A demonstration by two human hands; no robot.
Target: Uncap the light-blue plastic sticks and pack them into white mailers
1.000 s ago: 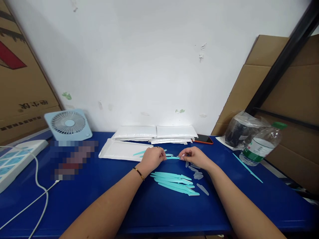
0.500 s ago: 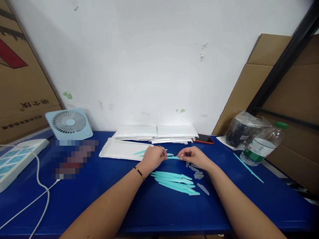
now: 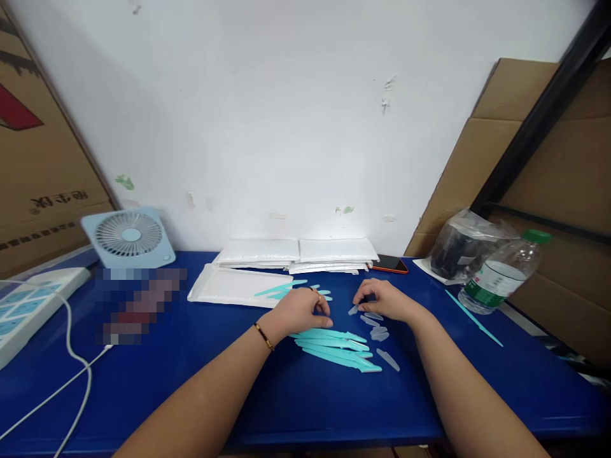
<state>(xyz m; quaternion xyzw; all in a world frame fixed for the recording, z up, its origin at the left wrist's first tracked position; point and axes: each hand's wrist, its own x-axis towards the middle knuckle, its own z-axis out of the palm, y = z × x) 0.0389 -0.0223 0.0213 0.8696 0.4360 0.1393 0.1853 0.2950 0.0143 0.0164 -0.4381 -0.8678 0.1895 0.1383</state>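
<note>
Thumb and fingers apart, my left hand [image 3: 305, 310] is over the near pile of turquoise razor-like sticks [image 3: 338, 350], holding nothing that I can see. More turquoise sticks [image 3: 281, 290] lie just beyond it, partly on a white padded packet [image 3: 238, 285]. My right hand [image 3: 382, 299] pinches a small clear plastic cover [image 3: 354, 310] at its fingertips, low over the table. Several similar clear covers [image 3: 380, 333] lie beside and below that hand, right of the near pile.
White packets [image 3: 260, 250] are stacked against the wall, with a phone [image 3: 390, 264] beside them. On the right are a lone turquoise stick [image 3: 473, 318], a bottle [image 3: 496, 280] and a bagged cup [image 3: 453, 251]. A fan [image 3: 128, 236] and power strip [image 3: 41, 305] stand left.
My hands have moved apart. The left came down to the near pile and opened, without the stick held between both hands before. The right moved slightly right.
</note>
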